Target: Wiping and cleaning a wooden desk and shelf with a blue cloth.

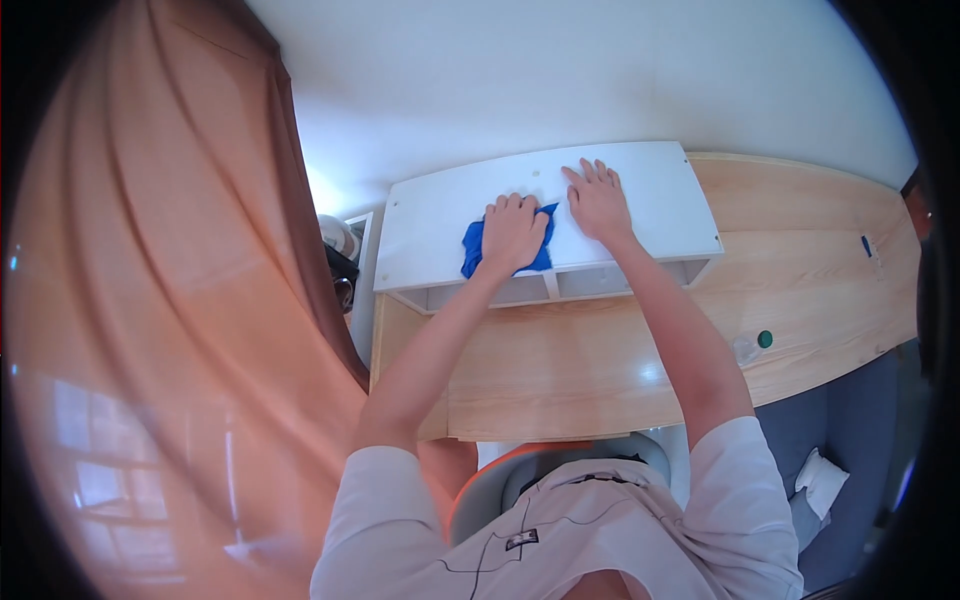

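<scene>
A white shelf unit point(440, 207) with open compartments along its front stands on the wooden desk point(560, 370), against the wall. On its top lies a crumpled blue cloth point(477, 250). My left hand point(513, 232) is pressed over the cloth, fingers curled and closed on it near the front edge. To the right, my right hand point(600, 205) rests on the white top with its fingers spread, holding nothing. Part of the cloth is hidden beneath my left hand.
An orange-brown curtain point(190, 250) hangs at the left. A clear bottle with a green cap point(765, 339) lies on the desk's right side, and a small blue item point(866, 246) is farther right. A chair point(640, 455) is below the desk edge; a dark grey sofa point(860, 420) stands right.
</scene>
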`<state>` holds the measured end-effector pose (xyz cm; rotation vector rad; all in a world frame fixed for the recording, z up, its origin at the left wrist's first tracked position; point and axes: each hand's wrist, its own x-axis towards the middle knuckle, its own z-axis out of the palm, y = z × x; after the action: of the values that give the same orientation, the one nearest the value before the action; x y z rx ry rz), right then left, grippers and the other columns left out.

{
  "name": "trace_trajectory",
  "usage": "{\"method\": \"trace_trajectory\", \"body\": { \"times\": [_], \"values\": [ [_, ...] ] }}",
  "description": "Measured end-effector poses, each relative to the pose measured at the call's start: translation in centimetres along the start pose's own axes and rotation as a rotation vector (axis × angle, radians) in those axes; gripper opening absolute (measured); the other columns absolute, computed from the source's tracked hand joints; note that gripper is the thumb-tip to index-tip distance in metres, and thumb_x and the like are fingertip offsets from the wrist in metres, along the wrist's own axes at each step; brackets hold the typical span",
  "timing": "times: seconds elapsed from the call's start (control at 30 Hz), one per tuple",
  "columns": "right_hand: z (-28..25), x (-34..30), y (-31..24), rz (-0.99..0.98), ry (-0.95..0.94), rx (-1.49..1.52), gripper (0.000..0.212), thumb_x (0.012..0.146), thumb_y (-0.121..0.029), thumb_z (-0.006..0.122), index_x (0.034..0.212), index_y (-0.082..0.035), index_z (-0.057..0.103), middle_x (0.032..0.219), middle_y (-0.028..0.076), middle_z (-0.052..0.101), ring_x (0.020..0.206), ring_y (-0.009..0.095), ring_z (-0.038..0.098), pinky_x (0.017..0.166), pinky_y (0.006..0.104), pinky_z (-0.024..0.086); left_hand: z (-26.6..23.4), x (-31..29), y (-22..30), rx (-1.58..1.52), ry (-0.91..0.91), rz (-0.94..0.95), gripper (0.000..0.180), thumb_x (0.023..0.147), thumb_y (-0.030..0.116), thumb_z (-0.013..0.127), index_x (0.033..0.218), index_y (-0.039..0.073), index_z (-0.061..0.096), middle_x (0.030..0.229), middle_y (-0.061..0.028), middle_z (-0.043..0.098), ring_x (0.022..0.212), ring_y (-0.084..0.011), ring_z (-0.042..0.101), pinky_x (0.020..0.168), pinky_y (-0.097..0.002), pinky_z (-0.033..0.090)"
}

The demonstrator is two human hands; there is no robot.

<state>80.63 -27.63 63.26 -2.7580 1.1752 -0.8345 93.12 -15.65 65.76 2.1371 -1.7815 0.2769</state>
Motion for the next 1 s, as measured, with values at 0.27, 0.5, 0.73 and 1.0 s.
{"method": "trace_trajectory", "body": {
  "times": [0.27,0.5,0.73,1.0],
  "values": [
    [0.3,-0.1,0.0,-0.013,0.003,-0.012,0.037,0.091,-0.022,0.045,0.126,-0.017,0.056,0.134,0.014,0.049,0.127,0.033,0.041,0.108,0.0451,0.028,1.2,5.5,-6.8,-0.124,-0.007,-0.149,0.033,0.086,0.030,0.046,0.092,0.005,0.067,0.097,-0.0157,0.065,0.096,-0.0329,0.058,0.086,-0.0456,0.043],
    [0.6,0.1,-0.4,-0.021,0.039,-0.001,0.037,0.090,-0.022,0.046,0.125,-0.016,0.058,0.133,0.014,0.050,0.126,0.033,0.042,0.108,0.0451,0.029,-1.9,0.7,-18.7,0.069,0.106,-0.339,0.036,0.083,0.036,0.053,0.098,0.006,0.065,0.099,-0.0161,0.064,0.099,-0.0333,0.058,0.088,-0.0453,0.044],
    [0.1,0.2,0.2,0.002,0.025,0.017,0.038,0.090,-0.023,0.045,0.125,-0.015,0.057,0.134,0.014,0.049,0.127,0.032,0.041,0.108,0.0464,0.028,-4.1,-4.8,-15.5,0.212,0.048,-0.364,0.040,0.081,0.040,0.055,0.101,0.006,0.062,0.101,-0.0154,0.061,0.102,-0.0345,0.054,0.086,-0.0481,0.043],
    [0.2,0.1,-0.3,0.020,-0.002,0.020,0.038,0.091,-0.023,0.044,0.127,-0.015,0.056,0.135,0.015,0.048,0.129,0.032,0.039,0.108,0.0476,0.025,-2.5,-4.6,-4.7,0.163,-0.021,-0.276,0.035,0.082,0.036,0.052,0.090,0.005,0.064,0.097,-0.0145,0.060,0.096,-0.0327,0.054,0.080,-0.0485,0.043]
  ]
}}
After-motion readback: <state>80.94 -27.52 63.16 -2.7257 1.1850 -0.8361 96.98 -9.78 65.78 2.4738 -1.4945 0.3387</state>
